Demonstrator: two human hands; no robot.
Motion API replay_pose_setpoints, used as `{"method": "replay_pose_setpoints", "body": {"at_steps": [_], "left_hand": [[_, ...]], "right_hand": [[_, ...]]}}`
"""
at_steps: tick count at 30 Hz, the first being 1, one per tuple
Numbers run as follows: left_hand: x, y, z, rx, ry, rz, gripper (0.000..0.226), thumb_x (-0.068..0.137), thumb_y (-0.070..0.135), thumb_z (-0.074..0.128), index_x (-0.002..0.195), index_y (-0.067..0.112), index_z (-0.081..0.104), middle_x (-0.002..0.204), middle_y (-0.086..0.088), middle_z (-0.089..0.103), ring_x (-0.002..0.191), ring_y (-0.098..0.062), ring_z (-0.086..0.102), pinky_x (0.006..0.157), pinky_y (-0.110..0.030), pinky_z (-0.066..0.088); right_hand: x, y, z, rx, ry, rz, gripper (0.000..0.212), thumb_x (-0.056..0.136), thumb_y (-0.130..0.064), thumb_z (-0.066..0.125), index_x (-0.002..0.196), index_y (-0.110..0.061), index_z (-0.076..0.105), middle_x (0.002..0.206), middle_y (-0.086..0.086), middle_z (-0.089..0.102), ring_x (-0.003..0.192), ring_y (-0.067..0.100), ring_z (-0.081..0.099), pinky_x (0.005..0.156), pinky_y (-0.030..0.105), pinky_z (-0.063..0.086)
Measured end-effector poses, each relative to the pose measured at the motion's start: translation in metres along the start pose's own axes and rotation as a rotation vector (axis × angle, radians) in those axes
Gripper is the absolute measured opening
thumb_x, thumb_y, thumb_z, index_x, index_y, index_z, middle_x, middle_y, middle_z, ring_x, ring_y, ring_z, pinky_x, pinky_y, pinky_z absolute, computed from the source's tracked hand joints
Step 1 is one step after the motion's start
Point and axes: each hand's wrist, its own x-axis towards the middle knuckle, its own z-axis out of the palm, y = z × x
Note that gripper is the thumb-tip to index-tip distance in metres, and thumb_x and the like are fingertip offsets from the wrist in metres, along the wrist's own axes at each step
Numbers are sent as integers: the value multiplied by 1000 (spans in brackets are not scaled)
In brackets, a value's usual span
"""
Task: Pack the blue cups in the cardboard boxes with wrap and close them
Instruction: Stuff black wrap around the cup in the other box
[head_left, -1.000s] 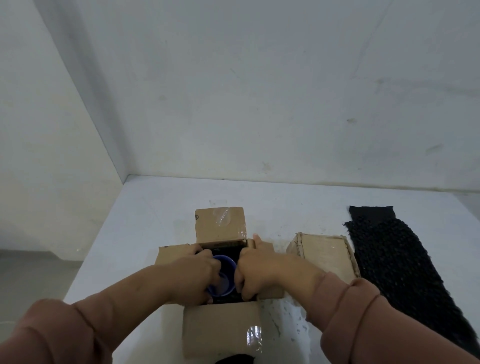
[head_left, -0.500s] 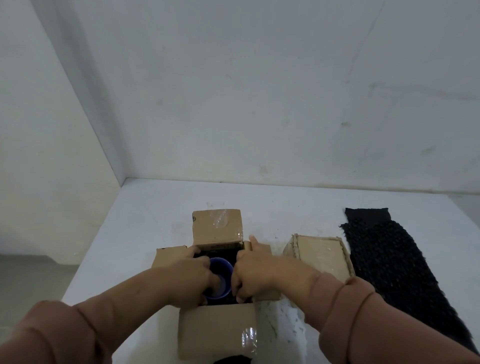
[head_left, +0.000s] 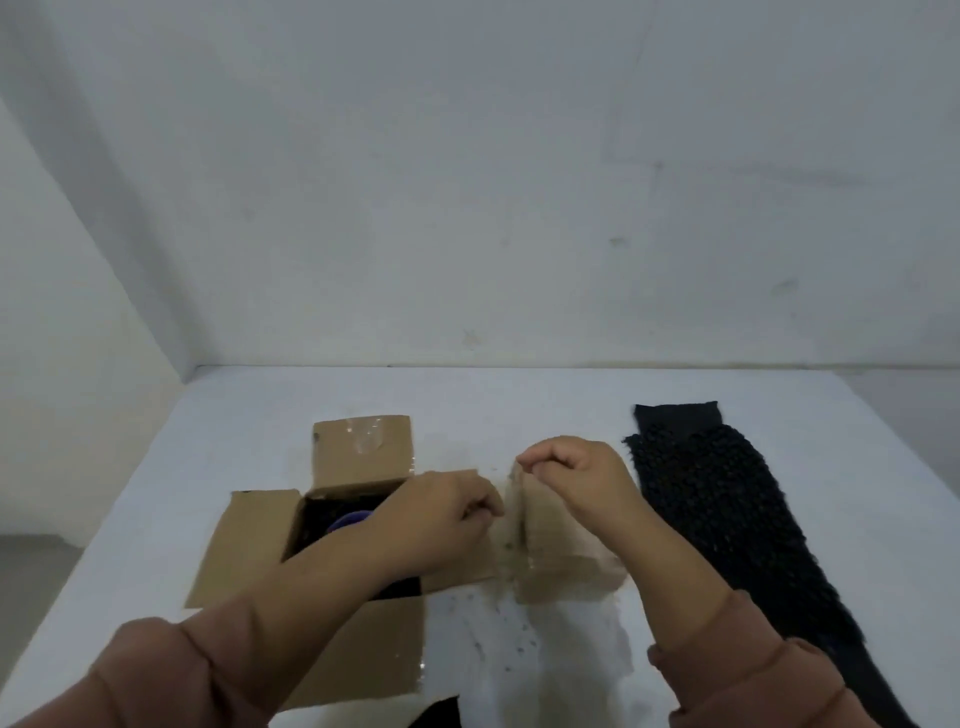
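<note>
One blue cup (head_left: 349, 518) sits in the open cardboard box (head_left: 249, 540) on the left of the surface (head_left: 208, 436), dark wrap around it, all four flaps out, so that box isn't closed yet. Left hand (head_left: 441, 512) and right hand (head_left: 571, 473) are both at the second box (head_left: 561, 551) just right of it, fingers pinched together on its flaps; can't tell what's inside. Count: two boxes, one cup visible, one black wrap sheet (head_left: 727, 499) lying far right.

Far tabletop (head_left: 519, 400): bare, open to the wall.
Box mouth (head_left: 332, 514): partly barred by the left forearm (head_left: 332, 566).
Right side: black wrap (head_left: 727, 509) fills it.
Middle: second box (head_left: 561, 561), both hands over it.
</note>
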Motion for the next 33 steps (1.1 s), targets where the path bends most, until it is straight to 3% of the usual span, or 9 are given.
{"method": "replay_pose_setpoints", "body": {"at_steps": [3,6,8,12,16,19,23,28,33], "left_hand": [[33,53,33,-230,41,3,18,88,22,53,97,31,66,82,20,59,68,11,51,59,-3,36],[68,107,72,-476,-19,-46,22,87,11,55,103,23,65,89,15,61,77,8,54,67,-5,38],[89,135,102,-722,-103,-184,24,87,5,53,105,19,62,97,4,63,88,-6,58,74,-14,43],[126,169,145,-1097,-187,-680,11,94,6,45,87,12,51,78,-2,50,68,-14,49,61,-23,40],[159,163,169,-982,-81,-865,29,96,1,39,69,11,39,69,-2,33,60,-14,34,66,-27,38],[178,161,179,-1025,11,-946,11,94,4,47,88,11,40,70,-3,37,57,-16,36,53,-27,38],[191,163,191,-1110,-47,-892,25,89,19,60,109,5,54,86,0,57,73,-18,57,55,-29,40],[203,165,204,-939,-91,-840,35,87,37,63,106,11,51,99,-6,59,77,-21,59,65,-33,48],[209,164,199,-1036,94,-631,9,86,6,54,94,6,58,85,-10,66,69,-21,61,64,-32,51]], "right_hand": [[-10,40,-48,102,231,147,33,82,-5,60,66,-32,71,78,-13,72,79,5,65,67,16,48],[-20,93,-97,-37,313,392,21,83,-8,57,84,-24,70,96,3,71,82,15,62,69,26,50],[-25,128,-121,-221,269,523,25,82,-7,57,102,-18,68,110,9,68,95,21,62,82,30,49],[-31,173,-140,-494,82,576,49,84,-6,54,131,-16,52,147,9,36,129,26,40,106,25,31],[-32,194,-140,-571,-116,531,57,89,-11,52,142,-24,36,157,4,13,138,29,18,114,29,20],[-33,202,-140,-610,-132,493,57,89,-13,50,143,-25,34,156,5,12,135,30,18,113,31,22],[-32,209,-145,-596,-135,448,54,89,-17,49,141,-23,38,154,7,16,132,31,22,110,30,23],[-31,214,-147,-544,-126,424,51,87,-19,50,138,-21,43,152,8,19,130,32,23,108,29,25],[-28,211,-165,-346,126,368,39,86,-15,53,125,-16,58,134,12,51,120,25,47,100,23,33]]}}
